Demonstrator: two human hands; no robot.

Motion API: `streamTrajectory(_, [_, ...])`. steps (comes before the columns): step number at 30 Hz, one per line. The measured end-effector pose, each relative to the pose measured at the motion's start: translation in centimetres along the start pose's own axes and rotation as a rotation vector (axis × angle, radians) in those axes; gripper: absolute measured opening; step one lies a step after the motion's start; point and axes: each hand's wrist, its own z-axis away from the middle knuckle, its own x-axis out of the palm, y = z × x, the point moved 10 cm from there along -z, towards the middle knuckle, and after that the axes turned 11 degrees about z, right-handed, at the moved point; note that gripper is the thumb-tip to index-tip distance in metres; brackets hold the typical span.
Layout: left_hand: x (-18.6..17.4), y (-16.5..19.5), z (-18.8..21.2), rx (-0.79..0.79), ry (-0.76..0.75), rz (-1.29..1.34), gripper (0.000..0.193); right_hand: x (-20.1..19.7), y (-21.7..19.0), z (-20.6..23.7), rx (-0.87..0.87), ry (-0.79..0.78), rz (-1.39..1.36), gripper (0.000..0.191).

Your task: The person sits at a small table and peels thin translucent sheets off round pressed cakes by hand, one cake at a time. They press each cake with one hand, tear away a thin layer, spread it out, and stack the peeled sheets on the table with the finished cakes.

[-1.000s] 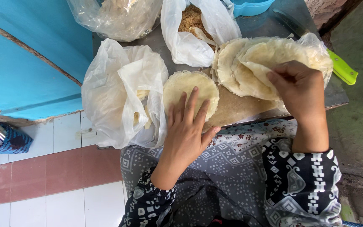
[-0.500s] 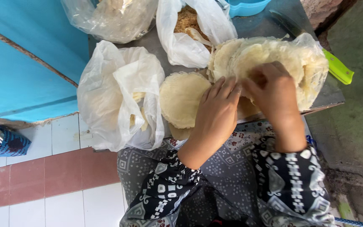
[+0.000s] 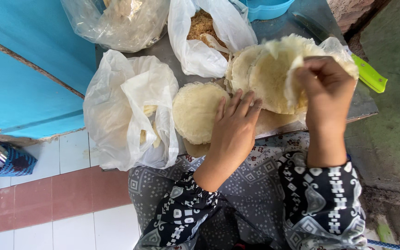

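Grey tabletop (image 3: pixel 274 28) — left hand (image 3: pixel 232 129) flat, open; right hand (image 3: pixel 325 88) grip pinching top wafer (image 3: pixel 274 74).

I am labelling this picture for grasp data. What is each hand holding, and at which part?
The right hand pinches the upper edge of a thin pale round wafer. The left hand holds nothing; it lies flat.

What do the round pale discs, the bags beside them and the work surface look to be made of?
The round discs look like thin dry wafer or cracker dough: matt, cream, finely pitted, with one sheet lifted by the right hand. The left hand rests beside them. The bags look like thin translucent plastic film, crinkled and glossy. The tabletop seems to be grey sheet metal with a dull sheen.
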Motion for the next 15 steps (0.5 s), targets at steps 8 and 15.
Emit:
streamTrajectory(8, [-3.6,-1.7,0.9,-0.163,0.255,0.671,0.036,3.1,-2.1,2.1,0.259,-0.168,-0.670,0.018])
streamTrajectory(15, [0.6,-6.1,4.3,-0.625,0.267,1.592,0.042,10.5,-7.1,6.1,-0.042,-0.489,-0.100,0.033])
